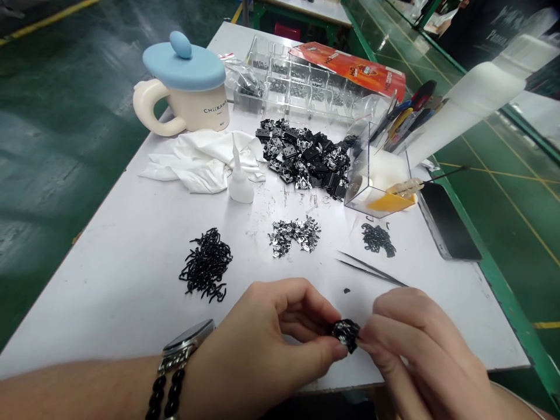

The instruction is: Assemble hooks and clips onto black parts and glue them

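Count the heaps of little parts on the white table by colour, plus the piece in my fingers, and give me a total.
Dark heaps: 2, thin black curved rods and small dark bits
Shiny silver metal heap: 1
Mixed black-and-silver heap: 1
Small black-and-silver held piece: 1
Total: 5

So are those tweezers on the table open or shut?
Open: the tweezers lie with their two tips apart, and the white table shows between them.

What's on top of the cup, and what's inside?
A blue lid is on top of the cup. It covers the opening, so the inside can't be seen.
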`<state>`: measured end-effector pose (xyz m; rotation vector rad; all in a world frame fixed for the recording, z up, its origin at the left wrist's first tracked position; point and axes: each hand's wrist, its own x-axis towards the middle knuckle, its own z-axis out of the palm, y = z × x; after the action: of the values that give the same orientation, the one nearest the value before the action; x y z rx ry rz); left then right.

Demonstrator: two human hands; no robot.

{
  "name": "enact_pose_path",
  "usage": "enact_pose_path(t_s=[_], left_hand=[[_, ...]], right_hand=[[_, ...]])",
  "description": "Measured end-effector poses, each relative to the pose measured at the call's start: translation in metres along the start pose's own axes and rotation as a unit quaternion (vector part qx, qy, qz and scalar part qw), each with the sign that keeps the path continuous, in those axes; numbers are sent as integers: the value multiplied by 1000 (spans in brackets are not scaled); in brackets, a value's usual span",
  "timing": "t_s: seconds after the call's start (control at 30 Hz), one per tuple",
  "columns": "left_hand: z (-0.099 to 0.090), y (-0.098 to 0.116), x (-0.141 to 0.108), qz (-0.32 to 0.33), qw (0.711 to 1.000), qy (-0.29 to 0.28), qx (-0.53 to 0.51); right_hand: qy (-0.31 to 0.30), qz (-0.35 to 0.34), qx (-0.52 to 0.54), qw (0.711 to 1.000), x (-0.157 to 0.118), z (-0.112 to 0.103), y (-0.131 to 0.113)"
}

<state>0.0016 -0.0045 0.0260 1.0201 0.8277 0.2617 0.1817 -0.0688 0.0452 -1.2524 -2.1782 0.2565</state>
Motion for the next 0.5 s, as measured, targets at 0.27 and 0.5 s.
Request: enact_pose_path(t_s=[0.27,0.5], left_hand=[[2,1,-8,31,998,28,48],[0,6,-8,67,996,10,59]], right_hand=[[-13,-13,-20,1000,2,-10,0],[80,17,-30,996,-23,9,-6]])
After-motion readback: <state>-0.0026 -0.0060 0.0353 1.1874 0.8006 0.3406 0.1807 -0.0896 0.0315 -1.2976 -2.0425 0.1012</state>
